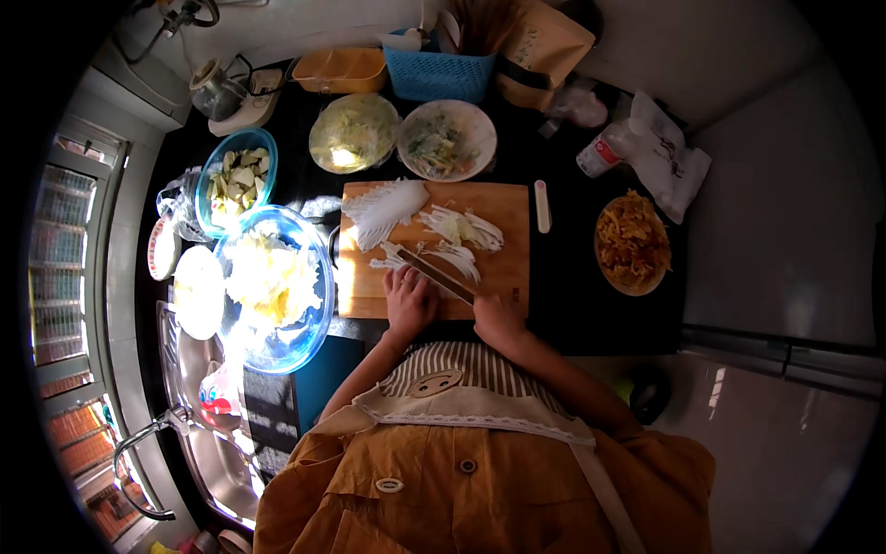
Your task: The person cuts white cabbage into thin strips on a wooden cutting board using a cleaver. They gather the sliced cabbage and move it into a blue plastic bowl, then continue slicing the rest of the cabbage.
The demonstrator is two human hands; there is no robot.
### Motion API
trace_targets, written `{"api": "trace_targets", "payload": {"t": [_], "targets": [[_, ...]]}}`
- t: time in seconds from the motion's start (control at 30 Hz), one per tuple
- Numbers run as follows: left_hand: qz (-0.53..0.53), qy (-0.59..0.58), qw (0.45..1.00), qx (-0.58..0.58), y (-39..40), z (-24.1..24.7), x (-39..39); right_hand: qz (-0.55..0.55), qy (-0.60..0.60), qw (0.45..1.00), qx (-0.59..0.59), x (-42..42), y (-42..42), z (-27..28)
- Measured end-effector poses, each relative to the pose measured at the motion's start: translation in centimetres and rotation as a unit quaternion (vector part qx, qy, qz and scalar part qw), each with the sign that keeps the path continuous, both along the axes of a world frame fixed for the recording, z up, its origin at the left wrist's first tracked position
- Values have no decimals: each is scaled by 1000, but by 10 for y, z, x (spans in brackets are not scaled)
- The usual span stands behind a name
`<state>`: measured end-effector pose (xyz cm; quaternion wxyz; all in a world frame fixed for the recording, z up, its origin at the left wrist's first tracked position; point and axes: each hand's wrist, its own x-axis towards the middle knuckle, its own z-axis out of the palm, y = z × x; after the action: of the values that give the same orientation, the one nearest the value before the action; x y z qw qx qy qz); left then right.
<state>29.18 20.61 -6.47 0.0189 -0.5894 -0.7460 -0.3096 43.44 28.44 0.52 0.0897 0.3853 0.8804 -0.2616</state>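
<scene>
My right hand [497, 320] grips a kitchen knife [436, 276], its blade slanting up and left over a wooden cutting board [436, 305]. Beside the blade, my left hand [410, 299] rests on the board's near edge with its fingertips at some cut pale cabbage [389, 256]; whether it grips any is hidden. Sliced strips [453, 259] lie just beyond the blade, and another cut heap [465, 228] sits behind them. A finely sliced white cabbage piece [387, 208] lies at the board's far left.
Left of the board stand a large clear bowl [325, 277] of shredded leaves, a teal-rimmed bowl [275, 166] of cut vegetables and a sink [228, 464]. Two covered bowls [353, 131] and a blue basket [439, 75] are behind. At right are a peeler-like white tool [543, 208] and a bowl of orange shreds [631, 242].
</scene>
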Motion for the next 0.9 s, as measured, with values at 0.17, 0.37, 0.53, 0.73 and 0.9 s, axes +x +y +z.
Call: {"api": "trace_targets", "payload": {"t": [0.17, 0.37, 0.53, 0.73, 0.9], "targets": [[-6, -7, 1000, -13, 1, 0, -1, 15, 23, 999, -39, -30, 10, -6], [-6, -22, 1000, 18, 3, 1, -2, -74, 52, 993, -71, -22, 28, -24], [-1, -19, 1000, 20, 3, 5, -2, 2, 44, 999, -32, -11, 19, -4], [8, 0, 1000, 2, 0, 4, -1, 18, -10, 1000, -9, -9, 3, 7], [9, 1, 1000, 1, 0, 3, 1, 9, -5, 999, -34, -25, 1, 7]]}}
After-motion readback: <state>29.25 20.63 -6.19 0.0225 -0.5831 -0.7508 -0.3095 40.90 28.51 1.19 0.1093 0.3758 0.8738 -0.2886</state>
